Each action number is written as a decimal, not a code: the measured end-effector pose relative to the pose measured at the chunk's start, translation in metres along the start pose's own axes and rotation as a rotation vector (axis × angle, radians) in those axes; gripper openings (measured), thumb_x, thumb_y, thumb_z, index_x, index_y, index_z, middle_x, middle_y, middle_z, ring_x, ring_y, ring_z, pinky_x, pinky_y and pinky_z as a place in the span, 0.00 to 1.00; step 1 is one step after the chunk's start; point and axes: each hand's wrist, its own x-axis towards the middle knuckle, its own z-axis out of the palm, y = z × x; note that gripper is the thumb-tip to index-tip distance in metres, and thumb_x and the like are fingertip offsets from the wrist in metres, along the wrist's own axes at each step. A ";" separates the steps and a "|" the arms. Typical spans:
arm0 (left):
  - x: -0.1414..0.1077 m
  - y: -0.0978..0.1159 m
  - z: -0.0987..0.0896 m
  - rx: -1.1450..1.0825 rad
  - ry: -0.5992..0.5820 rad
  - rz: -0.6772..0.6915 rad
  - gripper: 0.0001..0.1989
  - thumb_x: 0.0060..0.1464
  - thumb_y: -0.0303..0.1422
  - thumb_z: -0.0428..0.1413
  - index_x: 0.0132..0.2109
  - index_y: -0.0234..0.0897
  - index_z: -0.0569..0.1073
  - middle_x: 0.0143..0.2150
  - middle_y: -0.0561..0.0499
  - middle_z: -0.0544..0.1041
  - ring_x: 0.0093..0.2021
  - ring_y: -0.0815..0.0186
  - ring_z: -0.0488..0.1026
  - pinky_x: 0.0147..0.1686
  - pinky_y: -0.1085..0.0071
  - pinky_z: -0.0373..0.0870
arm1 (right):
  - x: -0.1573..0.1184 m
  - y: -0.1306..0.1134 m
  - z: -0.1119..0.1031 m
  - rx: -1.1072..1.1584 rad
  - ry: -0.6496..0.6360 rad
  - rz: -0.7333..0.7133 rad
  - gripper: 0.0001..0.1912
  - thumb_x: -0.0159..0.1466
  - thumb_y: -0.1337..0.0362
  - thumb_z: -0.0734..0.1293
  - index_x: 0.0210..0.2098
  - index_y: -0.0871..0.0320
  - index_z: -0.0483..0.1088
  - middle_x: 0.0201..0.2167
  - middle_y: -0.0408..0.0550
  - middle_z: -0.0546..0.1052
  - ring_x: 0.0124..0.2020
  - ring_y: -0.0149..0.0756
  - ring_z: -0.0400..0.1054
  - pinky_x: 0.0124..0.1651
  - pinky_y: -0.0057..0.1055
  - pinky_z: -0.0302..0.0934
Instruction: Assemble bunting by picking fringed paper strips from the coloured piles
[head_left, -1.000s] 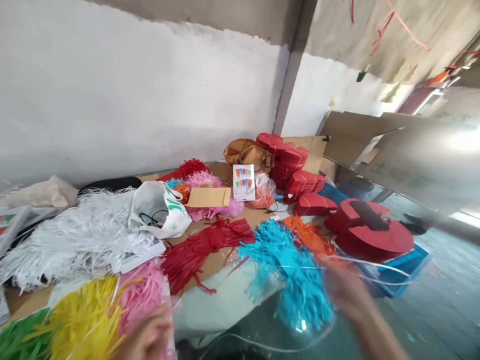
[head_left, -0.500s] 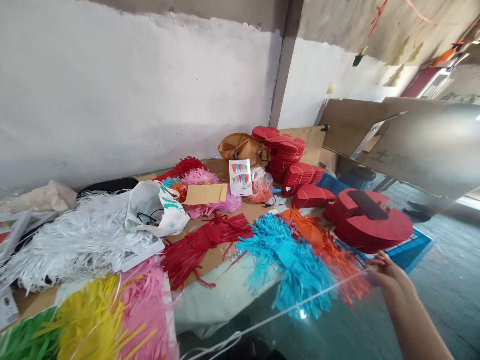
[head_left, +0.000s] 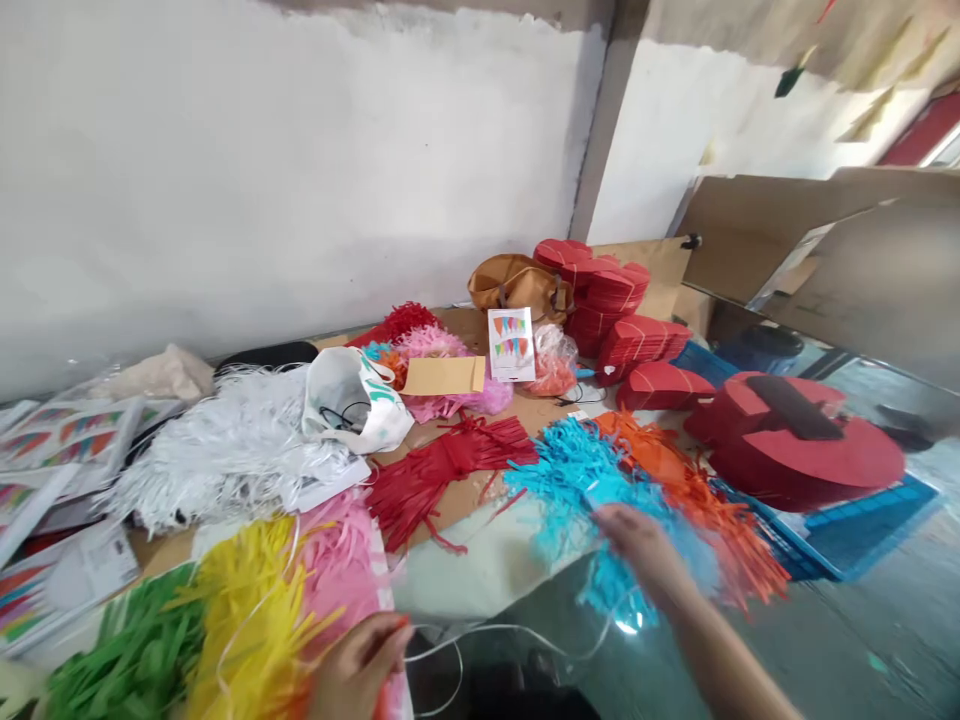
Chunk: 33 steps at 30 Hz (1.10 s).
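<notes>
My left hand (head_left: 364,665) is low in the view, its fingers pinched at the end of a white string (head_left: 517,628). Orange strips show by its fingertips and beneath it. The string runs slack to the right and fades out below my right forearm. My right hand (head_left: 637,545), smeared by motion, is over a bundle of blue fringe (head_left: 577,465); its grip cannot be made out. Beside the blue lies orange fringe (head_left: 645,450), with red fringe (head_left: 450,460) to the left. Nearer my left hand are pink fringe (head_left: 341,550), yellow fringe (head_left: 244,610) and green fringe (head_left: 131,640).
White fringe (head_left: 225,445) and a white bag (head_left: 360,400) lie on the table's left. Stacked red pieces (head_left: 637,345) stand at the back. More red pieces (head_left: 810,450) rest on a blue crate (head_left: 877,520) at right. Printed packets (head_left: 67,560) lie far left.
My right hand has moved left from beside the crate to over the blue fringe. The string, taut before, now hangs slack. My left hand has come into view, and the camera has turned left.
</notes>
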 end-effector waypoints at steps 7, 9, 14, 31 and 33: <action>-0.010 -0.004 0.061 -0.641 -0.112 -0.384 0.23 0.24 0.29 0.75 0.33 0.35 0.78 0.26 0.54 0.78 0.24 0.72 0.73 0.26 0.78 0.72 | -0.069 0.045 0.138 -0.286 -0.397 -0.110 0.19 0.56 0.48 0.71 0.24 0.59 0.76 0.23 0.45 0.73 0.27 0.35 0.65 0.31 0.29 0.59; -0.009 -0.002 0.058 -0.682 -0.095 -0.407 0.21 0.26 0.26 0.74 0.32 0.35 0.78 0.25 0.55 0.78 0.23 0.72 0.73 0.25 0.78 0.72 | -0.076 0.044 0.144 -0.328 -0.394 -0.188 0.18 0.60 0.50 0.68 0.24 0.58 0.76 0.23 0.46 0.73 0.28 0.35 0.66 0.33 0.29 0.59; -0.005 0.000 0.054 -0.730 -0.152 -0.450 0.21 0.24 0.29 0.75 0.30 0.34 0.78 0.25 0.55 0.77 0.22 0.73 0.72 0.23 0.78 0.71 | -0.087 0.046 0.151 -0.416 -0.339 -0.300 0.15 0.61 0.55 0.67 0.24 0.57 0.79 0.21 0.46 0.74 0.26 0.35 0.66 0.31 0.28 0.59; -0.005 0.000 0.044 -0.539 -0.267 -0.328 0.21 0.30 0.36 0.74 0.33 0.36 0.75 0.26 0.56 0.77 0.25 0.73 0.72 0.27 0.79 0.71 | -0.104 0.050 0.156 -0.604 -0.268 -0.354 0.16 0.62 0.57 0.66 0.23 0.56 0.78 0.18 0.44 0.70 0.24 0.34 0.65 0.30 0.28 0.57; -0.008 -0.006 0.043 -0.371 -0.300 -0.119 0.18 0.39 0.40 0.70 0.32 0.37 0.73 0.26 0.56 0.76 0.27 0.71 0.74 0.30 0.77 0.72 | -0.106 0.051 0.155 -0.670 -0.315 -0.344 0.15 0.65 0.57 0.65 0.27 0.56 0.79 0.21 0.45 0.72 0.26 0.34 0.66 0.31 0.28 0.58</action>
